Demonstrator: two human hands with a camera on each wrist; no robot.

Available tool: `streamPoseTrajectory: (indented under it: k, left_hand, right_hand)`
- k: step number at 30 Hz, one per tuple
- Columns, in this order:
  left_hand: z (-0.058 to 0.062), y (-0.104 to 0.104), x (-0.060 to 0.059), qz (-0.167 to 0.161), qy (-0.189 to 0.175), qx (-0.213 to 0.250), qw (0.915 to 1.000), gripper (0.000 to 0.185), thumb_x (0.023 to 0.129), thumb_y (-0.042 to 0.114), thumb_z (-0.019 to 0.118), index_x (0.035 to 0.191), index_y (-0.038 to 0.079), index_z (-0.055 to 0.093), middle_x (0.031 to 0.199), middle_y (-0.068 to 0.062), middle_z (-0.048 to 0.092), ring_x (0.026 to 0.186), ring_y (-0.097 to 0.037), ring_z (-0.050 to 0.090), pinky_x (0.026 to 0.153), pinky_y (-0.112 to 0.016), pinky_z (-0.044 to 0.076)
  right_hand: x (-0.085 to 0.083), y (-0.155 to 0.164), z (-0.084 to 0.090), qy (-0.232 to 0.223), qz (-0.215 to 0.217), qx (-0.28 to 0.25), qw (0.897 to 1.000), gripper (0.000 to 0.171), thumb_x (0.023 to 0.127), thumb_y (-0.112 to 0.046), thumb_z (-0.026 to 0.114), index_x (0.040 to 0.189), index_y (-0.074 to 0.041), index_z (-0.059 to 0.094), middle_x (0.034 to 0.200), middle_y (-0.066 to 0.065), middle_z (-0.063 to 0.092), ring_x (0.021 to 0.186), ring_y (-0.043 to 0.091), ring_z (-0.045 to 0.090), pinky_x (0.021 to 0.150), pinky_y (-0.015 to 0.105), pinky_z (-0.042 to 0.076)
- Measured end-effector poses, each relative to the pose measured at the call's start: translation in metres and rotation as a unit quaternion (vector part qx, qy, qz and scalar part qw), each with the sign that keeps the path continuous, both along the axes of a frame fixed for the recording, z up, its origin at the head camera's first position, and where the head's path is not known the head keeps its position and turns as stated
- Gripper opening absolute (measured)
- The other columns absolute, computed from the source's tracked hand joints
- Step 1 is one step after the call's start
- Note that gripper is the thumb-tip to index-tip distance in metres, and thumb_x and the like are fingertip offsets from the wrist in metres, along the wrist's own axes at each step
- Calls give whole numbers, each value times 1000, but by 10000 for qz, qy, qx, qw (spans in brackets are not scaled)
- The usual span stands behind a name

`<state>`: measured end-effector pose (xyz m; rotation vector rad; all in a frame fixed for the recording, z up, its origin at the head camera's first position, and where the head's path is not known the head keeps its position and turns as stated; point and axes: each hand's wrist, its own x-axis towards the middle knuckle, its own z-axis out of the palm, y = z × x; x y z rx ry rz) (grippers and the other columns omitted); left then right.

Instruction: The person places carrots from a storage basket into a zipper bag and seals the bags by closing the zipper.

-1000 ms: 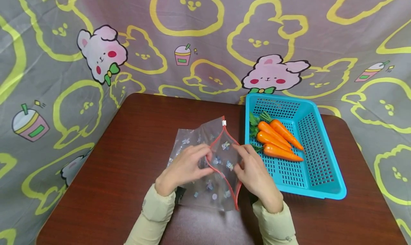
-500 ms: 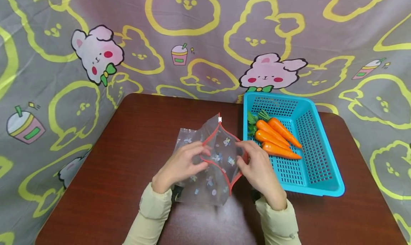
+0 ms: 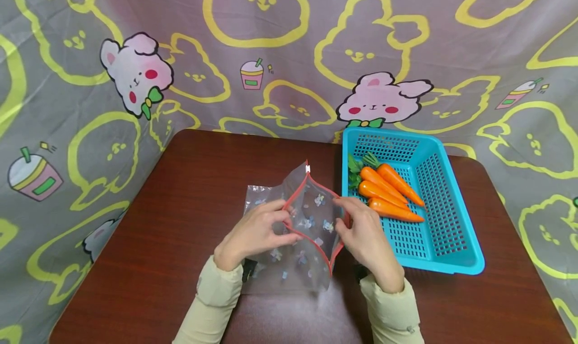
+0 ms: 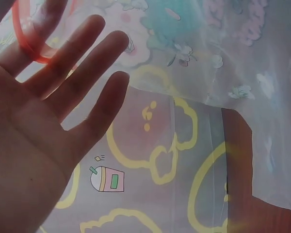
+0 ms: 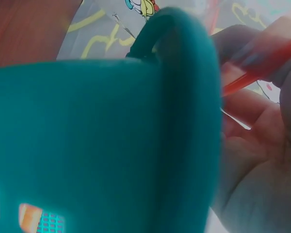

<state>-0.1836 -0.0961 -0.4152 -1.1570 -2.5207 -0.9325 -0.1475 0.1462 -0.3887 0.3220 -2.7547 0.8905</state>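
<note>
Zip bag (image 3: 301,223) btwn left hand (image 3: 253,233), right hand (image 3: 366,238)

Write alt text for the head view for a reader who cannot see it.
Two hands, the left hand and right hand, pinch the red-edged mouth of a clear zip bag open over a dark brown table. Beside it, a turquoise basket holds three carrots.

it looked like a staged recording corner rather than a lived-in room: a small dark wooden table (image 3: 180,223) stood hemmed in by a cartoon bunny-print cloth backdrop (image 3: 289,58), with toy carrots (image 3: 388,196) in a blue plastic basket (image 3: 451,264).
</note>
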Motion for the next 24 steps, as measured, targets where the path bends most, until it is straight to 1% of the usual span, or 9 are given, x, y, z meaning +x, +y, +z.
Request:
streamPoseTrajectory:
  k: [4, 6, 9, 12, 14, 16, 18, 21, 24]
  left_hand:
    - [-1, 0, 0, 113, -106, -65, 9999, 22, 74, 33, 83, 71, 19, 67, 96, 3, 65, 86, -11, 63, 75, -27, 51]
    - [-1, 0, 0, 130, -156, -59, 9998, 21, 74, 32, 83, 73, 19, 67, 94, 4, 63, 83, -9, 61, 73, -26, 51]
    - [-1, 0, 0, 109, -265, 21, 9996, 19, 75, 27, 83, 78, 17, 67, 89, 5, 62, 76, -9, 59, 70, -24, 49]
    - [-1, 0, -1, 104, -408, 97, 9991, 21, 74, 23, 83, 85, 15, 66, 84, 4, 61, 73, -9, 58, 69, -23, 47]
    - [-1, 0, -1, 122, -488, 114, 9987, 24, 74, 22, 83, 89, 13, 66, 84, 2, 63, 74, -10, 57, 70, -23, 48]
    - [-1, 0, -1, 125, -515, 115, 9985, 26, 74, 21, 83, 92, 13, 66, 84, 3, 63, 76, -9, 57, 71, -23, 48]
    - [-1, 0, -1, 60, -517, 128, 9986, 25, 74, 20, 83, 92, 13, 67, 84, 4, 62, 76, -10, 58, 71, -22, 48]
    - [-1, -1, -1, -79, -519, 150, 9985, 18, 75, 17, 80, 87, 15, 68, 82, 9, 58, 72, -10, 57, 69, -22, 47]
    - [-1, -1, 0, -172, -599, 166, 9979, 13, 74, 16, 78, 83, 16, 69, 81, 10, 57, 69, -10, 55, 67, -25, 48]
  right_hand:
    - [0, 1, 1, -131, -102, 46, 9999, 37, 82, -3, 65, 119, -2, 65, 95, 9, 61, 52, 10, 39, 53, 25, 35]
    - [0, 2, 1, -273, -135, 57, 9995, 39, 82, -3, 65, 121, -2, 64, 94, 9, 60, 51, 11, 39, 53, 25, 35]
    - [0, 2, 1, -415, -149, 77, 9990, 40, 82, -3, 65, 122, -2, 63, 97, 10, 60, 52, 12, 39, 54, 25, 36]
    - [0, 3, 0, -391, -154, 94, 9991, 40, 82, -3, 66, 122, -2, 63, 91, 8, 58, 53, 12, 40, 54, 25, 36]
    - [-1, 3, 0, -366, -158, 107, 9991, 40, 82, -3, 65, 122, -2, 63, 84, 6, 55, 54, 12, 40, 54, 25, 36]
    - [-1, 4, 0, -358, -155, 112, 9992, 40, 82, -2, 65, 122, -2, 63, 79, 5, 51, 54, 12, 40, 54, 25, 35]
    - [-1, 5, 0, -396, -165, 126, 9990, 41, 82, -2, 64, 123, -2, 63, 79, 4, 50, 54, 12, 40, 54, 25, 35]
    - [-2, 7, 0, -401, -208, 157, 9989, 41, 82, -2, 64, 123, -2, 63, 78, 4, 49, 54, 12, 40, 55, 26, 35]
    - [-3, 8, 1, -405, -243, 181, 9987, 41, 82, -2, 63, 123, -3, 63, 77, 4, 49, 53, 12, 40, 55, 26, 35]
